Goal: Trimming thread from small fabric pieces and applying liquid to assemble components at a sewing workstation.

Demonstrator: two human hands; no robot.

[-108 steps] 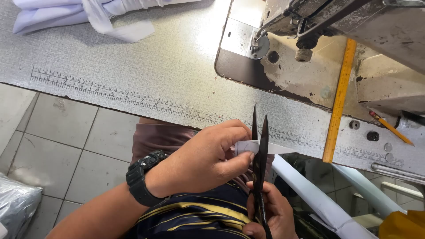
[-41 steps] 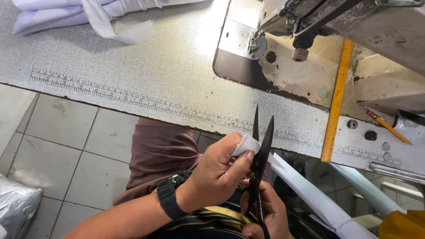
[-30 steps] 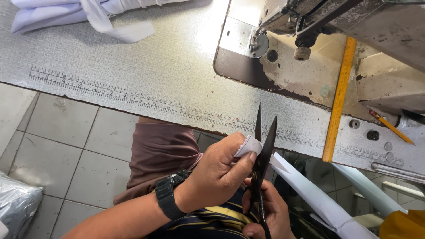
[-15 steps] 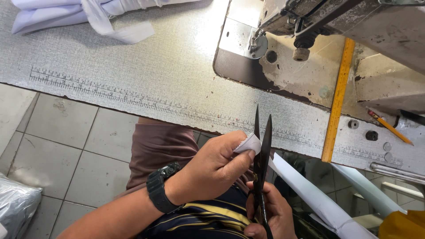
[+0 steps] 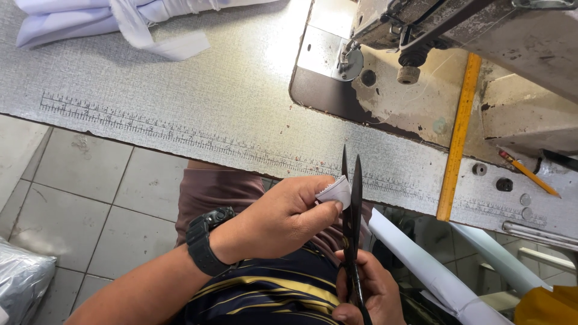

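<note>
Two hands at work below table edge, over the lap. Far left: grey plastic bag (image 5: 21,283) on tiled floor (image 5: 90,192), open floor between it and the seated person. Up top left, folded white cloth (image 5: 114,21) lies on table (image 5: 229,102); surface is grey, textured, w/ a ruler scale printed along its front edge. Left hand (image 5: 283,219), black watch (image 5: 205,241) on wrist, is closed in a pinch on a small white fabric piece (image 5: 335,192), thumb and fingers tight on it, just under table edge. Fabric touches the blades of black scissors (image 5: 351,204), which point up, slightly parted. Right hand (image 5: 367,292) curled round scissor handles, low in view. White fabric strip (image 5: 421,265) runs down to the right. Further right: worn sewing machine (image 5: 457,36), yellow ruler (image 5: 459,132) lying steeply on table, pencil (image 5: 528,173) near right edge.
</note>
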